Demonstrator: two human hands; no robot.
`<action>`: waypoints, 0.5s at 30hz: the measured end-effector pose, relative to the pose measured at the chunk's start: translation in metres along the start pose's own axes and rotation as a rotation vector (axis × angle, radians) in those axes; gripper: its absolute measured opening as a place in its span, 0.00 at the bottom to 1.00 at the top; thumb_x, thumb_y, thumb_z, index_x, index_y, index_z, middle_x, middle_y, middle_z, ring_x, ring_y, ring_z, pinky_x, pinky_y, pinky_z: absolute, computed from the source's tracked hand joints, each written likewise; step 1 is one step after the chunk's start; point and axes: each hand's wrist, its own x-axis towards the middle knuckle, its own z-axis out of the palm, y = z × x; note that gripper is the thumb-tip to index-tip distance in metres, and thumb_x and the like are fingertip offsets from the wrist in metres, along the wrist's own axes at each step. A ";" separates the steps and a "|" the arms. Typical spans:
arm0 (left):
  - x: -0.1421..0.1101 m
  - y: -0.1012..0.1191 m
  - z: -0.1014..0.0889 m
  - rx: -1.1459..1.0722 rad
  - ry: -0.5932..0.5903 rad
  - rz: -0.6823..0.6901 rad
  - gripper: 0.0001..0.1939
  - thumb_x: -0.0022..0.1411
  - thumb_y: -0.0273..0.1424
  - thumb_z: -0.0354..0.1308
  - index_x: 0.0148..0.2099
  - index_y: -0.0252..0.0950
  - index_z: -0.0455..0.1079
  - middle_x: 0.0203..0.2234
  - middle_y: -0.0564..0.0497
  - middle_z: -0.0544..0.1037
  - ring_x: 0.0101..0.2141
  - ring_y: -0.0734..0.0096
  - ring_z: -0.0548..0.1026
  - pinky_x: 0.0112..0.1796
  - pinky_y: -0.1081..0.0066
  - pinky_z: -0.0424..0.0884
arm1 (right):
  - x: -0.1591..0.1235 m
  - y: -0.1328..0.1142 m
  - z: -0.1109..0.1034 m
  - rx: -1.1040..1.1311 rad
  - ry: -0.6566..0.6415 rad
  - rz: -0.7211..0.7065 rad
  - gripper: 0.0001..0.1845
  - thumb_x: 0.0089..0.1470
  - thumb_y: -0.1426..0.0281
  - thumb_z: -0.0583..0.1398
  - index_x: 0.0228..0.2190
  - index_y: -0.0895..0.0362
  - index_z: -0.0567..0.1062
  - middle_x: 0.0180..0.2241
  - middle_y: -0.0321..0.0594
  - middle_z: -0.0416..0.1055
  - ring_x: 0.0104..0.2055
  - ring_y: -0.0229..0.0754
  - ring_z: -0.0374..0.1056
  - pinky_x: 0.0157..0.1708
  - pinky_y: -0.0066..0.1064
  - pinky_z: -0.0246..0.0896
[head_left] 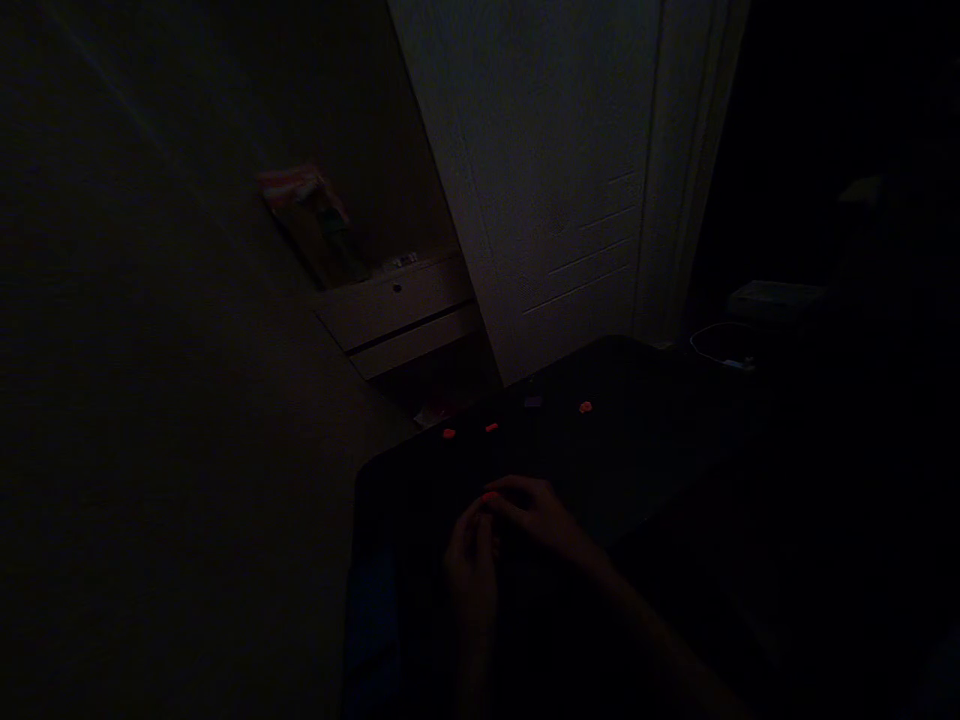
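In very dim light, my left hand (471, 550) and my right hand (531, 508) meet over a dark table (630, 440). Between their fingertips is a small bright orange-red piece (489, 496), too dark to name exactly. The fingers of both hands are closed around it, the right from above and the left from below. Beyond the hands, similar pieces lie on the tabletop: a rounded one (448, 433), a short bar-like one (491, 427) and a lumpy one (586, 407). A small flat purplish piece (532, 402) lies between the last two.
A pale door (555, 180) stands behind the table's far edge. To its left are a drawer unit (405, 305) and a red-and-white bag (304, 215). Something blue (373, 600) lies at the table's left side. A white cable (705, 345) shows at the right.
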 end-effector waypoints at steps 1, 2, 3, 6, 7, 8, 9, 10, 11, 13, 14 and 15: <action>0.000 0.000 0.000 0.000 0.005 0.003 0.31 0.58 0.54 0.59 0.50 0.33 0.78 0.32 0.44 0.80 0.27 0.68 0.75 0.30 0.69 0.73 | 0.000 0.001 0.000 -0.002 -0.004 0.000 0.15 0.56 0.61 0.66 0.43 0.56 0.81 0.41 0.43 0.81 0.43 0.47 0.77 0.44 0.35 0.70; 0.000 0.000 0.000 0.000 0.007 0.003 0.31 0.58 0.54 0.59 0.49 0.33 0.78 0.33 0.44 0.81 0.27 0.68 0.75 0.30 0.69 0.73 | 0.000 0.002 0.000 -0.003 -0.008 0.002 0.15 0.56 0.62 0.66 0.43 0.56 0.81 0.40 0.43 0.81 0.42 0.47 0.76 0.42 0.34 0.70; 0.000 0.001 0.000 0.000 0.007 0.001 0.31 0.58 0.55 0.60 0.49 0.33 0.78 0.33 0.44 0.81 0.27 0.68 0.75 0.30 0.69 0.73 | 0.000 0.002 0.000 -0.006 -0.010 0.004 0.15 0.55 0.63 0.66 0.43 0.56 0.81 0.39 0.42 0.81 0.41 0.46 0.76 0.40 0.33 0.69; 0.001 0.000 0.000 -0.003 -0.001 -0.007 0.31 0.58 0.55 0.60 0.48 0.33 0.79 0.31 0.44 0.81 0.27 0.67 0.75 0.30 0.69 0.73 | 0.000 0.002 0.000 -0.024 -0.014 0.006 0.12 0.57 0.62 0.65 0.40 0.57 0.81 0.35 0.41 0.80 0.38 0.44 0.75 0.37 0.31 0.68; 0.001 -0.001 0.000 -0.006 -0.005 -0.005 0.30 0.58 0.54 0.60 0.48 0.33 0.79 0.32 0.44 0.81 0.27 0.67 0.75 0.31 0.68 0.73 | 0.000 0.001 0.000 -0.032 -0.015 0.006 0.12 0.58 0.62 0.64 0.39 0.57 0.81 0.35 0.41 0.80 0.37 0.44 0.75 0.36 0.30 0.67; 0.001 -0.002 0.000 -0.006 -0.007 -0.002 0.30 0.58 0.53 0.60 0.48 0.33 0.79 0.34 0.43 0.81 0.28 0.66 0.76 0.32 0.68 0.73 | 0.000 0.001 0.000 -0.042 -0.016 0.005 0.12 0.58 0.62 0.64 0.39 0.58 0.81 0.34 0.41 0.80 0.37 0.43 0.75 0.36 0.30 0.67; 0.001 -0.003 0.000 -0.002 -0.003 0.002 0.29 0.58 0.53 0.60 0.48 0.33 0.79 0.35 0.42 0.82 0.29 0.66 0.76 0.32 0.67 0.74 | 0.001 0.000 0.000 -0.050 -0.016 0.004 0.12 0.59 0.62 0.64 0.38 0.58 0.81 0.35 0.41 0.80 0.37 0.43 0.75 0.37 0.30 0.67; 0.002 -0.005 0.000 0.004 -0.002 0.005 0.28 0.59 0.52 0.60 0.48 0.33 0.79 0.36 0.42 0.82 0.30 0.65 0.76 0.33 0.67 0.74 | 0.001 -0.001 0.000 -0.056 -0.018 0.003 0.12 0.59 0.62 0.64 0.38 0.58 0.80 0.35 0.41 0.80 0.38 0.43 0.75 0.37 0.30 0.67; 0.002 -0.006 -0.001 0.012 0.000 0.007 0.28 0.59 0.52 0.59 0.48 0.33 0.79 0.37 0.42 0.82 0.31 0.65 0.77 0.34 0.67 0.74 | 0.001 -0.001 0.000 -0.063 -0.020 -0.001 0.12 0.59 0.63 0.63 0.38 0.58 0.80 0.35 0.42 0.79 0.38 0.44 0.74 0.37 0.30 0.66; 0.002 -0.008 -0.001 0.021 -0.005 0.011 0.27 0.61 0.51 0.59 0.49 0.34 0.79 0.39 0.41 0.82 0.32 0.64 0.77 0.35 0.66 0.74 | 0.001 -0.001 0.000 -0.084 -0.024 -0.010 0.12 0.59 0.63 0.63 0.38 0.59 0.80 0.35 0.42 0.79 0.38 0.44 0.74 0.37 0.30 0.66; 0.002 -0.008 -0.001 0.022 -0.010 0.014 0.26 0.61 0.50 0.58 0.49 0.34 0.79 0.39 0.41 0.82 0.32 0.64 0.77 0.35 0.66 0.75 | 0.001 -0.001 0.000 -0.092 -0.025 -0.014 0.12 0.59 0.63 0.63 0.38 0.59 0.80 0.35 0.42 0.79 0.37 0.44 0.74 0.37 0.30 0.66; 0.003 -0.009 -0.001 0.021 -0.019 0.015 0.26 0.62 0.49 0.58 0.49 0.34 0.79 0.40 0.41 0.82 0.32 0.64 0.77 0.35 0.66 0.75 | 0.001 0.000 0.000 -0.097 -0.024 -0.019 0.12 0.60 0.62 0.63 0.38 0.59 0.80 0.35 0.42 0.79 0.37 0.44 0.74 0.37 0.30 0.65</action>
